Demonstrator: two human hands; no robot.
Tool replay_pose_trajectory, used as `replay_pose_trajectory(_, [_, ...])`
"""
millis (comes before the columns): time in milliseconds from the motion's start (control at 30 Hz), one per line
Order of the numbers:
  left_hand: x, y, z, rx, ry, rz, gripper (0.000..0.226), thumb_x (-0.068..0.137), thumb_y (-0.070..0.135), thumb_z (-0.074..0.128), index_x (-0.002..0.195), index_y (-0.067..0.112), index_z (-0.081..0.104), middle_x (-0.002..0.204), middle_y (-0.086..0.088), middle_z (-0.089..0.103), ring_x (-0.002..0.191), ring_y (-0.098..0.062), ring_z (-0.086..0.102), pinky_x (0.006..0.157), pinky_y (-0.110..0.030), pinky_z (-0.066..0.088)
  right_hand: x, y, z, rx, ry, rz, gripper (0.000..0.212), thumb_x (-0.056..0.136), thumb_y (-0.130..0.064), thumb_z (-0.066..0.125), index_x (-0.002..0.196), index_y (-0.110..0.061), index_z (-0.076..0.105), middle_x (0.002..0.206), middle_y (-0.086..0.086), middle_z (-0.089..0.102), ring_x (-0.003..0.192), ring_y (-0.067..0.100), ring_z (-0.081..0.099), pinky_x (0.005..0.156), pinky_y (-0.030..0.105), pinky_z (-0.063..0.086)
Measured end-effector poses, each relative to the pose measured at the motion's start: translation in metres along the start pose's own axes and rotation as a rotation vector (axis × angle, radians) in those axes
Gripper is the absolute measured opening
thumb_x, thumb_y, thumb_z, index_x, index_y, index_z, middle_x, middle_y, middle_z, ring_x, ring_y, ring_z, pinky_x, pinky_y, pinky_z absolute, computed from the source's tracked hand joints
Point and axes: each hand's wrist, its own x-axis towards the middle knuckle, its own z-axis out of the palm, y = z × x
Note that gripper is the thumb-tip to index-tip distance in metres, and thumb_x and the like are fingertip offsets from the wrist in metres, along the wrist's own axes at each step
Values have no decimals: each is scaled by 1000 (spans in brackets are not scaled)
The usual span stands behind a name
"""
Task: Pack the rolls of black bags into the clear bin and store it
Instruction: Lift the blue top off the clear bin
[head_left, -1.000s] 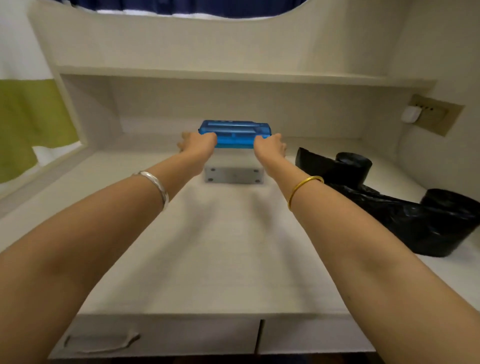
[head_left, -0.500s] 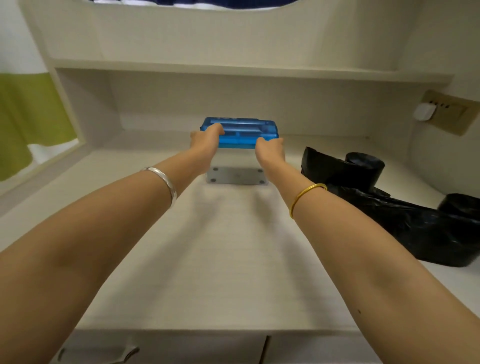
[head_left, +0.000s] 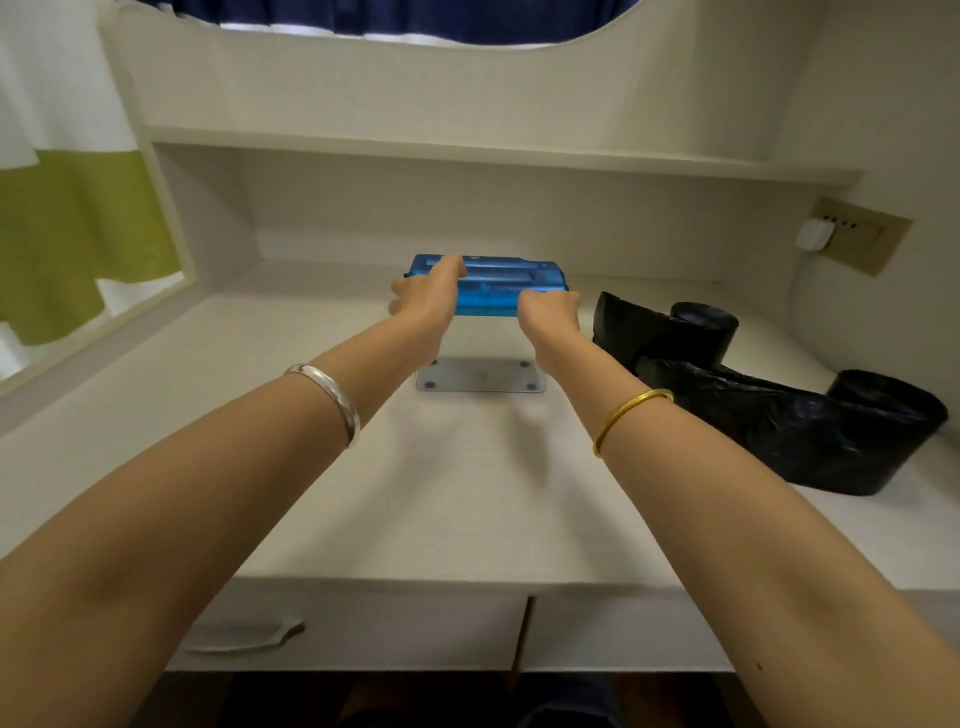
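Note:
A clear bin (head_left: 480, 371) with a blue lid (head_left: 491, 280) stands at the back middle of the desk. My left hand (head_left: 431, 293) grips the lid's left end, fingers over the top. My right hand (head_left: 548, 314) holds the lid's right front corner. Two rolls of black bags lie to the right on the desk: a far roll (head_left: 670, 332) and a larger near roll (head_left: 831, 431), joined by a loose strip of bag.
The white desk (head_left: 457, 493) has drawers along its front edge, one with a handle (head_left: 244, 636). A shelf (head_left: 467, 150) runs above. A wall socket with a white plug (head_left: 815, 234) sits at the right. A green and white curtain (head_left: 67, 228) hangs on the left.
My left hand has slid further up onto the lid's top, and my right hand has shifted slightly on the right corner. The bin stays in place.

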Motion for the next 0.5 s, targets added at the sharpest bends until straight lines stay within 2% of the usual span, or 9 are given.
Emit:
replay_pose_trajectory(133, [-31, -4, -6, 15, -29, -22, 63, 80, 35, 53, 133, 11, 30, 117, -9, 41, 100, -19, 40, 67, -31, 32, -30, 9, -15, -8, 2, -13, 56, 90, -10, 49, 139, -7, 21, 110, 12, 47, 67, 11, 41, 54, 23, 37])
replay_pose_trajectory(267, [-57, -9, -13, 3, -55, -14, 62, 80, 33, 55, 133, 12, 32, 120, -8, 41, 103, -20, 40, 79, -33, 29, -59, 14, -30, 16, -10, -34, 58, 88, -7, 51, 138, -6, 22, 124, 16, 49, 80, 13, 47, 66, 24, 43])
replay_pose_trajectory(467, [-81, -16, -28, 29, -135, -3, 61, 81, 24, 55, 136, 13, 32, 116, -6, 39, 103, -18, 37, 82, -33, 28, -93, 22, -49, -20, -77, -43, 56, 89, -11, 51, 137, -7, 21, 122, 15, 50, 75, 10, 46, 71, 25, 46])
replay_pose_trajectory(500, [-84, -17, -30, 31, -152, -5, 62, 81, 23, 55, 137, 13, 31, 116, -6, 37, 103, -19, 35, 84, -33, 27, -98, 23, -51, -37, -90, -45, 57, 90, -12, 50, 137, -7, 20, 120, 14, 49, 74, 10, 45, 68, 24, 46])
